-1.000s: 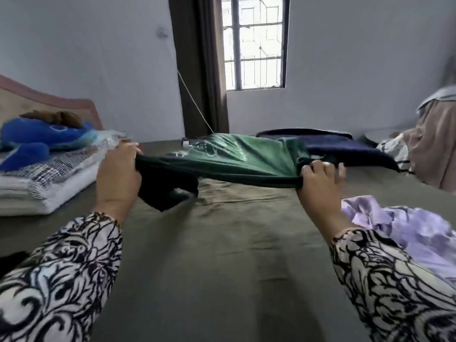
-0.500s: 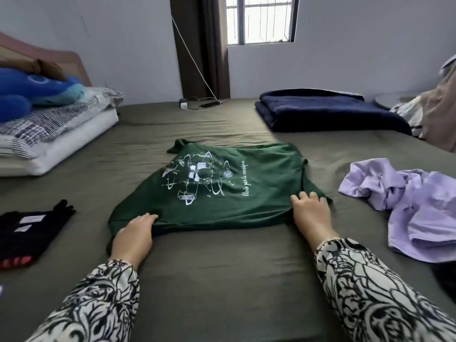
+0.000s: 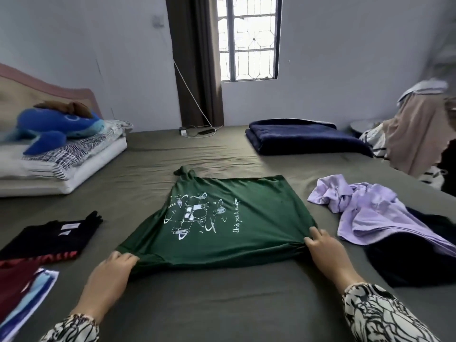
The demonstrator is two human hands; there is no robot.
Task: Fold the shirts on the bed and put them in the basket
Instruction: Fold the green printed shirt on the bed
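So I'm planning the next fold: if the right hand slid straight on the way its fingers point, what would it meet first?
The right hand points up-left across the green shirt, so it would cross that shirt's fabric first, probably toward the white print.

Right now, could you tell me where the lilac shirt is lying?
The crumpled lilac shirt lies on the bed's right side, beside the green T-shirt, nearer than the folded navy blanket.

I'm seeing the green shirt (image 3: 229, 218) lying flat, print up, mid-bed (image 3: 222, 304); a crumpled lilac shirt (image 3: 365, 208) is sitting well right.
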